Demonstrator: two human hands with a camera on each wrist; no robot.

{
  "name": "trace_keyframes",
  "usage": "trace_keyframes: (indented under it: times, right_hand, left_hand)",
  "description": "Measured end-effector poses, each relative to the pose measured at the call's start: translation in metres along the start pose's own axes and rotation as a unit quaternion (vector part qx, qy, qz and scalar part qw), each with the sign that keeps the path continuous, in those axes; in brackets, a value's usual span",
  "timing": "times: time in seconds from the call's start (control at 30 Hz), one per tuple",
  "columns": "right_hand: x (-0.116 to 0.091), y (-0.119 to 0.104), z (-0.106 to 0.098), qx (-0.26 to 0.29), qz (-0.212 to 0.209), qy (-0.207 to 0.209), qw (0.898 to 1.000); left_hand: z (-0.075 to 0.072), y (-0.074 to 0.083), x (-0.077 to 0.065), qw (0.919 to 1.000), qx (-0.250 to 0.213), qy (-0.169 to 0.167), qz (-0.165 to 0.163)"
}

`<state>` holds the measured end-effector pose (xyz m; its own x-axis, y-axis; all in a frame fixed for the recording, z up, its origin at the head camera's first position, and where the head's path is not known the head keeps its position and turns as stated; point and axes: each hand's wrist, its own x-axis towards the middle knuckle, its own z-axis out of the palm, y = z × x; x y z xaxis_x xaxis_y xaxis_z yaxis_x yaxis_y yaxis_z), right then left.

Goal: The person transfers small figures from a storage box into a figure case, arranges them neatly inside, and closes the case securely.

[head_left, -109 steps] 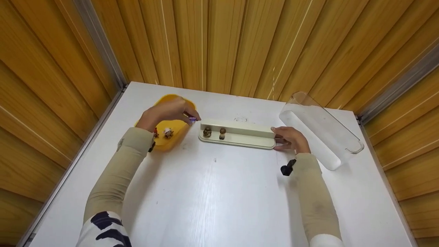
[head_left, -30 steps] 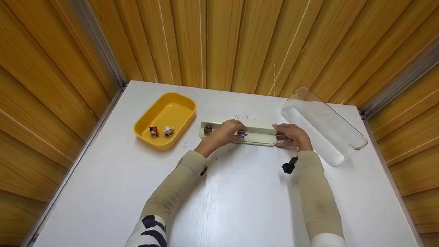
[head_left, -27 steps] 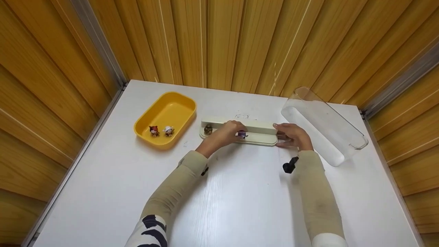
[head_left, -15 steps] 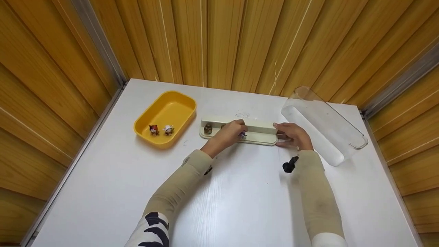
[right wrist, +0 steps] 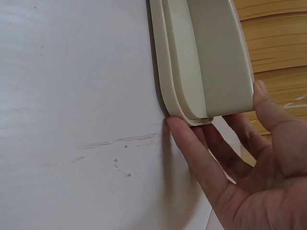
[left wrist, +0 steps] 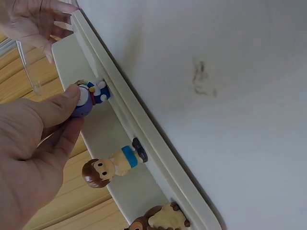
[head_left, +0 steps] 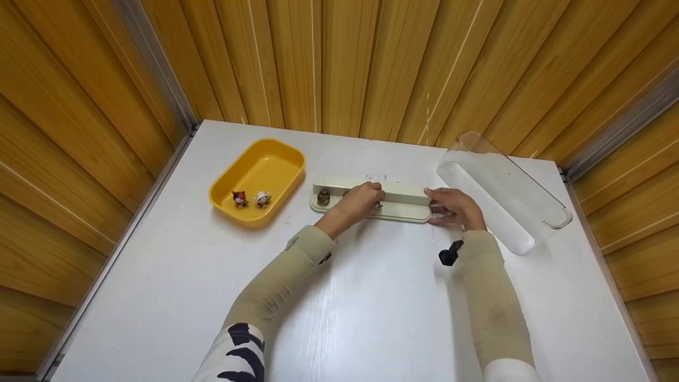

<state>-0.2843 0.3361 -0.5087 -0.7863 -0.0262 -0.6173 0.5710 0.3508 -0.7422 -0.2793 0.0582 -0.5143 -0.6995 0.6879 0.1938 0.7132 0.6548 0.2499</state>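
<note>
A long cream display stand (head_left: 403,212) with a raised back step lies on the white table. My left hand (head_left: 356,202) pinches a small blue and white figurine with a purple top (left wrist: 91,96) between thumb and fingers; its feet are at the stand's ledge. On that ledge stand a brown-haired figurine in blue shorts (left wrist: 115,165) and, at the left end, a brown figurine (head_left: 323,197). My right hand (head_left: 456,206) grips the stand's right end, thumb at the back step and a finger at the front corner, as the right wrist view shows.
A yellow tray (head_left: 276,151) at the left holds a red-and-black figurine (head_left: 240,199) and a white-capped figurine (head_left: 262,199). Behind my right hand lies a long clear cover (head_left: 509,185). Wood-patterned panels (head_left: 345,69) enclose the table's back and sides.
My left hand has carried the purple-topped figurine from beside the yellow tray rightward onto the stand, then shifted slightly over it. The right hand has stayed at the stand's end.
</note>
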Motion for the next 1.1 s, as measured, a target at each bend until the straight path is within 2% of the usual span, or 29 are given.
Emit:
trace_keyframes:
  times: [0.23, 0.53, 0.67, 0.77, 0.87, 0.93, 1.1]
  right_hand:
    - [0.001, -0.001, -0.002, -0.009, 0.005, 0.002, 1.000]
    - [0.002, 0.000, -0.002, -0.002, 0.008, 0.007, 1.000]
    - [0.001, -0.001, -0.002, 0.000, 0.008, 0.009, 1.000]
    - [0.001, -0.001, -0.002, 0.005, 0.005, 0.011, 1.000]
    - [0.002, 0.000, -0.002, 0.006, 0.001, 0.010, 1.000]
    - [0.003, 0.001, -0.002, 0.007, 0.004, 0.013, 1.000]
    - [0.001, 0.001, -0.003, 0.001, 0.010, 0.021, 1.000]
  left_hand:
    - [-0.005, 0.000, 0.005, 0.9991, 0.031, -0.028, 0.007]
    - [-0.009, -0.004, 0.007, 0.9987, 0.025, -0.042, 0.010]
    - [-0.013, -0.006, 0.005, 0.9977, 0.031, -0.056, 0.022]
    - [-0.020, -0.008, 0.001, 0.9974, 0.016, -0.060, 0.037]
    - [-0.033, -0.014, -0.004, 0.9974, -0.003, -0.055, 0.047]
    - [-0.047, -0.020, -0.008, 0.9973, -0.017, -0.058, 0.043]
    - [-0.100, -0.050, -0.016, 0.9960, -0.039, -0.079, 0.017]
